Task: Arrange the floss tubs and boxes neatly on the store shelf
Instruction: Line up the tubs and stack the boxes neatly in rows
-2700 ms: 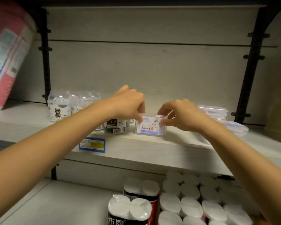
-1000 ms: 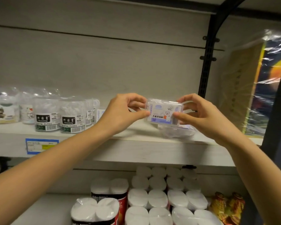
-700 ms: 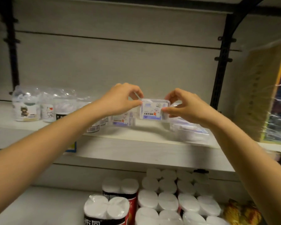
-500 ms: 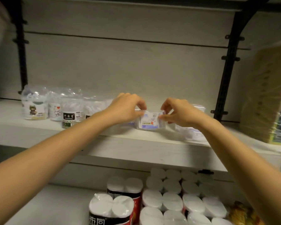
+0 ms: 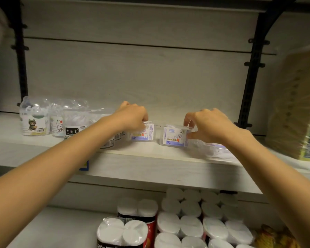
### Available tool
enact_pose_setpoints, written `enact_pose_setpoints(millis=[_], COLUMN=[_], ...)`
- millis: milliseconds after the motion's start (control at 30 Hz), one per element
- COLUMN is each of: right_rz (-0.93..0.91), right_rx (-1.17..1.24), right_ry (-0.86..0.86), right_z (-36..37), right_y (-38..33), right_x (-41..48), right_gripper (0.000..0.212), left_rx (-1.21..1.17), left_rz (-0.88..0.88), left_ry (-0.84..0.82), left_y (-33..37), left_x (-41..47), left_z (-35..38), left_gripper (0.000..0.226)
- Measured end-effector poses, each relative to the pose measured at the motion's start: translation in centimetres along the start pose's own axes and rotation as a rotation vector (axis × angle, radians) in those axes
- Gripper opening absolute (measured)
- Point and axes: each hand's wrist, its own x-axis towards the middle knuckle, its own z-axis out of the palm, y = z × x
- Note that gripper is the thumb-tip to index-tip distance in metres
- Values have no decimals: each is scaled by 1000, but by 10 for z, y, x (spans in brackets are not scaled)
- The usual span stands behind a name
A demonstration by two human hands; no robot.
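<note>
Two clear floss boxes with blue-and-white labels stand upright on the pale wooden shelf [image 5: 150, 169], a small gap between them. My left hand [image 5: 132, 118] grips the left floss box [image 5: 145, 134] from above. My right hand [image 5: 208, 125] pinches the right floss box [image 5: 174, 137] at its top right corner. Left of them stands a row of clear round floss tubs [image 5: 34, 119], partly hidden behind my left forearm. More clear boxes [image 5: 217, 149] lie flat under my right wrist.
Black shelf uprights [image 5: 251, 72] flank the bay. A wrapped yellow pack [image 5: 297, 104] leans at the right end of the shelf. Packs of white rolls [image 5: 184, 219] fill the lower shelf. A blue price tag [image 5: 84, 165] peeks out on the shelf edge.
The box I held in the air with both hands now stands on the shelf under my right hand. My left hand has shifted left onto the neighbouring box.
</note>
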Motion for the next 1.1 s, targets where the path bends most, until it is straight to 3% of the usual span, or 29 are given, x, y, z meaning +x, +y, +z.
enact_pose_setpoints(millis=[200, 800, 900, 1000, 1100], right_rz=[-2, -5, 161, 533, 731], right_rx=[-67, 58, 243, 449, 453], right_ry=[49, 69, 276, 415, 146], right_z=[8, 4, -12, -12, 7], right_y=[1, 5, 32, 70, 95], right_x=[5, 7, -1, -6, -8], right_gripper=[34, 33, 27, 33, 48], left_rx=[3, -9, -161, -503, -644], left_rz=[84, 74, 56, 43, -1], left_ry=[-42, -138, 70, 153, 106], left_y=[0, 5, 19, 44, 70], left_x=[6, 10, 15, 25, 37], left_z=[-11, -24, -31, -31, -24], left_gripper=[31, 40, 34, 25, 12])
